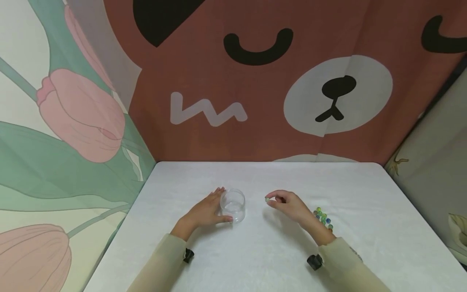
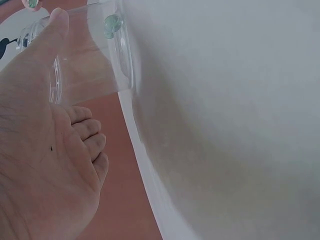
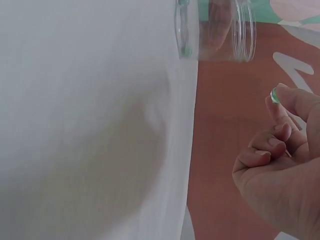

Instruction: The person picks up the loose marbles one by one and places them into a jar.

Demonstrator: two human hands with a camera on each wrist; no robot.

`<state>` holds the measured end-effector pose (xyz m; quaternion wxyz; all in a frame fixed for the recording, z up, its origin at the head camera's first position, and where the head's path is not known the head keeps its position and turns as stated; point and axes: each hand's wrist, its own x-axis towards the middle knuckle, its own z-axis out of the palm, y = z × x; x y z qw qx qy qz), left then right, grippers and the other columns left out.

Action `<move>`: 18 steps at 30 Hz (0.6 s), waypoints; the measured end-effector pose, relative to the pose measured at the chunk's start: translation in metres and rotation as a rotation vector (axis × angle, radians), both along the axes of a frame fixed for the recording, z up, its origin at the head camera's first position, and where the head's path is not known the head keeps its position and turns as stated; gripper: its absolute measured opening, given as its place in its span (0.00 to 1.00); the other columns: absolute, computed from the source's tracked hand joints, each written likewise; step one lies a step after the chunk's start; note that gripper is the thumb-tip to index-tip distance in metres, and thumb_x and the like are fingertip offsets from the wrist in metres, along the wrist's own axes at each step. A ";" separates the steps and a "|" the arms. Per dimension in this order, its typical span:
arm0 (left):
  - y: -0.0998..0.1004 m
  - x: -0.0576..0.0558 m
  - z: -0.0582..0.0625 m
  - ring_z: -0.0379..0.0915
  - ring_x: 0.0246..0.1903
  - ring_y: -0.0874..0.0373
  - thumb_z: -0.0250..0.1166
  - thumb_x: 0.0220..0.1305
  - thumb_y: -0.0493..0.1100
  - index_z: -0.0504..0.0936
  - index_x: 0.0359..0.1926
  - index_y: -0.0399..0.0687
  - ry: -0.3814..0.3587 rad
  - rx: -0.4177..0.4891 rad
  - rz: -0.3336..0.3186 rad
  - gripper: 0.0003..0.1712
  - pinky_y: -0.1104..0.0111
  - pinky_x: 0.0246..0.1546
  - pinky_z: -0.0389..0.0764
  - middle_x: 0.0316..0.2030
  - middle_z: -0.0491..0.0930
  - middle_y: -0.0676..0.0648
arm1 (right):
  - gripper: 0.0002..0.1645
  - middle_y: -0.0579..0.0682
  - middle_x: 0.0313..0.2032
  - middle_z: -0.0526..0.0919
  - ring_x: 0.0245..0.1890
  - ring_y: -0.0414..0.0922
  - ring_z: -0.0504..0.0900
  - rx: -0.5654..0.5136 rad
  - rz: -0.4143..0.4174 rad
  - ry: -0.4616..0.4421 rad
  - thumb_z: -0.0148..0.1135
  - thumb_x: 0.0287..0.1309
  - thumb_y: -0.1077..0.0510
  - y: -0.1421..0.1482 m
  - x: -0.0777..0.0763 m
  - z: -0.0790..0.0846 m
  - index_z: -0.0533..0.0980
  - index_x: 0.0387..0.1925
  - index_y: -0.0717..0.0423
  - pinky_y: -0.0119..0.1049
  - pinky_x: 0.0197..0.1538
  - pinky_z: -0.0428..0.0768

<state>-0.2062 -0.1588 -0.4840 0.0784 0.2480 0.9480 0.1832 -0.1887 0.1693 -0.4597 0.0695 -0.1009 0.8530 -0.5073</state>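
A clear plastic jar (image 1: 232, 206) stands upright on the white table, its mouth uncovered. My left hand (image 1: 208, 209) holds it from the left side, thumb along the near side and fingers round the far side. Through the wall, green marbles (image 2: 112, 23) show at the jar's bottom. To the right of the jar, above the table, my right hand (image 1: 290, 205) pinches a green marble (image 3: 274, 95) between thumb and index finger; its other fingers are curled in. Beyond the right wrist lies a loose group of marbles (image 1: 324, 216), green, blue and yellowish, partly hidden by the forearm.
A white cloth covers the table (image 1: 248, 259). Behind it hangs a brown curtain (image 1: 204, 142) with a bear face, and a tulip-patterned curtain (image 1: 80, 117) borders the left side. Black wrist cameras (image 1: 314, 262) sit on both wrists.
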 end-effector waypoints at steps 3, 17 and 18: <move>-0.001 0.000 0.000 0.41 0.79 0.52 0.64 0.56 0.77 0.50 0.81 0.46 -0.001 0.000 0.001 0.65 0.56 0.79 0.50 0.80 0.49 0.45 | 0.11 0.45 0.24 0.68 0.27 0.43 0.67 -0.008 -0.005 0.005 0.70 0.64 0.53 -0.009 0.000 0.000 0.85 0.46 0.52 0.31 0.28 0.66; 0.000 -0.002 0.002 0.42 0.79 0.50 0.65 0.57 0.76 0.52 0.80 0.44 0.002 0.006 -0.013 0.63 0.57 0.79 0.49 0.79 0.51 0.43 | 0.12 0.44 0.24 0.68 0.28 0.41 0.67 -0.056 0.028 0.013 0.70 0.64 0.53 -0.048 -0.006 -0.002 0.85 0.47 0.52 0.30 0.29 0.66; 0.000 -0.002 0.002 0.43 0.79 0.49 0.65 0.57 0.75 0.53 0.80 0.43 0.006 0.013 -0.018 0.63 0.57 0.79 0.49 0.79 0.51 0.42 | 0.12 0.44 0.24 0.68 0.28 0.41 0.67 -0.063 0.034 0.016 0.70 0.63 0.53 -0.051 -0.007 -0.002 0.85 0.47 0.52 0.30 0.29 0.66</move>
